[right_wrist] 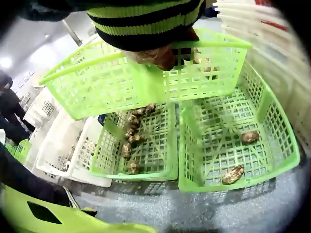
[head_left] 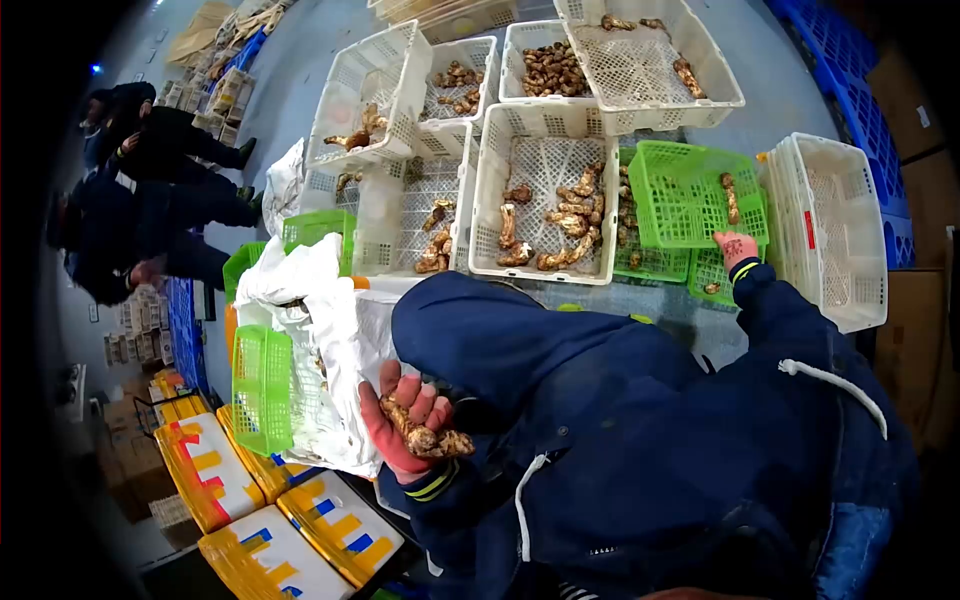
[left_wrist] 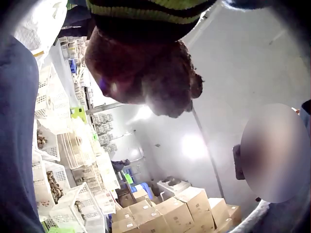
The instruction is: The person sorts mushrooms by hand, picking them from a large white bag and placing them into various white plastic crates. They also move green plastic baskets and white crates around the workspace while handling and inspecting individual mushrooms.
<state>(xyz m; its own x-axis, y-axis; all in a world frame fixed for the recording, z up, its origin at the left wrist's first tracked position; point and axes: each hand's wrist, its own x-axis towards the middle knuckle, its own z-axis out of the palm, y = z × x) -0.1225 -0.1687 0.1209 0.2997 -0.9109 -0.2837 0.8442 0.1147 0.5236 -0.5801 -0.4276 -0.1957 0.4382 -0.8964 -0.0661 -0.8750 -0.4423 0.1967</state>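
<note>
Brown, dirt-flecked mushrooms (head_left: 428, 438) lie in my left hand (head_left: 393, 450), palm up, the fingers curled round them. In the left wrist view that hand (left_wrist: 141, 73) is dark and its hold is hard to make out. My right hand (head_left: 737, 249) grips the near rim of a green basket (head_left: 690, 222) with one long mushroom (head_left: 730, 200) inside. From the right wrist, my hand (right_wrist: 153, 57) is on the rim of this raised, tilted basket (right_wrist: 112, 90). Below it stand two green baskets, the left (right_wrist: 170, 160) holding several mushrooms, the right (right_wrist: 214, 141) holding two.
White crates (head_left: 480, 240) of mushrooms stand beyond my legs, with a stack of empty white crates (head_left: 835, 235) at the right. On the left are a white sack (head_left: 335, 350), another green basket (head_left: 262, 390) and taped boxes (head_left: 280, 555). People (head_left: 150, 225) stand farther left.
</note>
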